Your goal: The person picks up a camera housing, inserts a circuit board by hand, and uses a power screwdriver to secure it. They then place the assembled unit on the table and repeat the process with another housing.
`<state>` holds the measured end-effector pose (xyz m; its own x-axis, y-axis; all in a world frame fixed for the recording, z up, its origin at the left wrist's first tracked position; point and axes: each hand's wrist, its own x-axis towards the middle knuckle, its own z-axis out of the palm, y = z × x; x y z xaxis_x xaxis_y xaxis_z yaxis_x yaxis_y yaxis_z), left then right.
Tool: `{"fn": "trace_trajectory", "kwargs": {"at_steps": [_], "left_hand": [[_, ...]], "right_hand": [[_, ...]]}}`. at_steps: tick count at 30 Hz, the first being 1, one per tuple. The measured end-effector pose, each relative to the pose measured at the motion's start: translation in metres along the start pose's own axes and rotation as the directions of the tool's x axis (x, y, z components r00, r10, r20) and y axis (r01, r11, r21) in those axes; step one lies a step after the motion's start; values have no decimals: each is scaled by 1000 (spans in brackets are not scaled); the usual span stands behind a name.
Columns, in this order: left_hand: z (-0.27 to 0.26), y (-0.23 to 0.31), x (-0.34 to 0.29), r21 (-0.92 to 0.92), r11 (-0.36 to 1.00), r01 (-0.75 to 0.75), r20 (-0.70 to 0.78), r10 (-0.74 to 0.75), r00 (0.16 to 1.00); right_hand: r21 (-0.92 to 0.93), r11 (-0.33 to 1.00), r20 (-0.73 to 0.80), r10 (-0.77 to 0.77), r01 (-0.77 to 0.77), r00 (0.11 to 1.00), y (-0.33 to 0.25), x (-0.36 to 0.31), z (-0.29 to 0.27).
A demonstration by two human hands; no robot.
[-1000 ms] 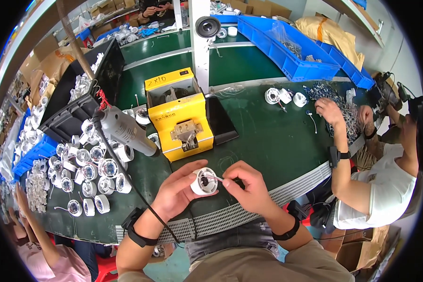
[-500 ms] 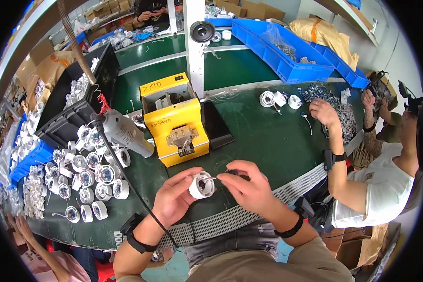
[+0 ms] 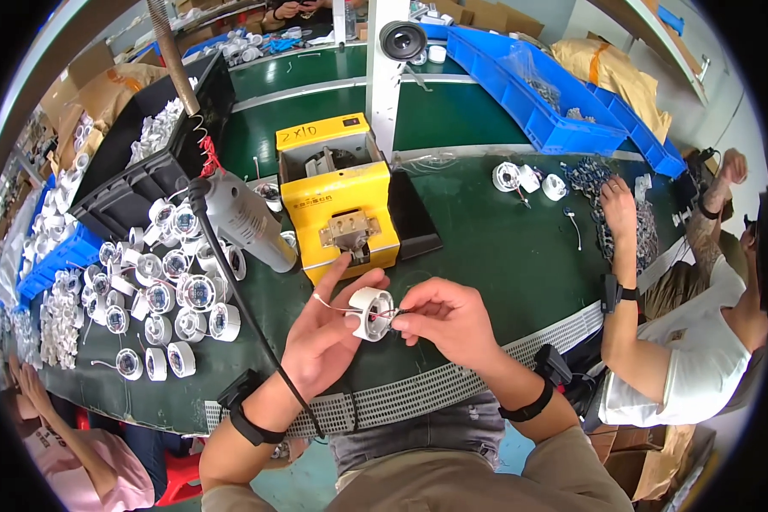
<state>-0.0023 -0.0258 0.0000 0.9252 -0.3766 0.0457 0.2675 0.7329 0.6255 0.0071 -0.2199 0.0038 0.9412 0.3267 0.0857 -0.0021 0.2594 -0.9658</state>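
A white ring-shaped plastic housing (image 3: 363, 300) is held by my left hand (image 3: 320, 334), with the thumb against its rim and the index finger stretched out past it. Thin wires run through the housing, and a white lead (image 3: 322, 301) sticks out on its left side. At the opening on the right, my right hand (image 3: 449, 322) pinches the wires next to a small dark part that the fingers mostly hide. Just beyond my hands stands a yellow bench machine (image 3: 341, 200) with a metal fixture on its front.
Many finished-looking white housings (image 3: 198, 293) lie at the left, beside a grey electric screwdriver (image 3: 246, 220) and a black bin (image 3: 128, 183). Blue trays (image 3: 563, 132) stand at the back right. At the right, a co-worker's hand (image 3: 619, 205) touches a pile of wired parts (image 3: 636, 226).
The white lead now comes out of the housing's left side. My right hand has moved in close to the housing, and my left index finger has straightened. The whole view has shifted slightly.
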Motion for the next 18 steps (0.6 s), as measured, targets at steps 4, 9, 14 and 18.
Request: {"fn": "trace_trajectory", "kwargs": {"at_steps": [4,9,14,18], "left_hand": [[2,2,-3,33,999,40,46,-42,998],[-1,-1,-3,19,1000,8,154,-11,988],[-3,-5,-5,58,998,-17,190,6,982],[-3,-4,-5,131,991,-35,200,8,980]], "right_hand": [[-7,1000,-18,-2,2,1000,1,0,9],[-280,927,-29,-267,249,963,9,-1,13],[-316,917,-57,-273,242,960,7,-6,17],[-488,833,-47,-324,261,945,3,-8,22]]}}
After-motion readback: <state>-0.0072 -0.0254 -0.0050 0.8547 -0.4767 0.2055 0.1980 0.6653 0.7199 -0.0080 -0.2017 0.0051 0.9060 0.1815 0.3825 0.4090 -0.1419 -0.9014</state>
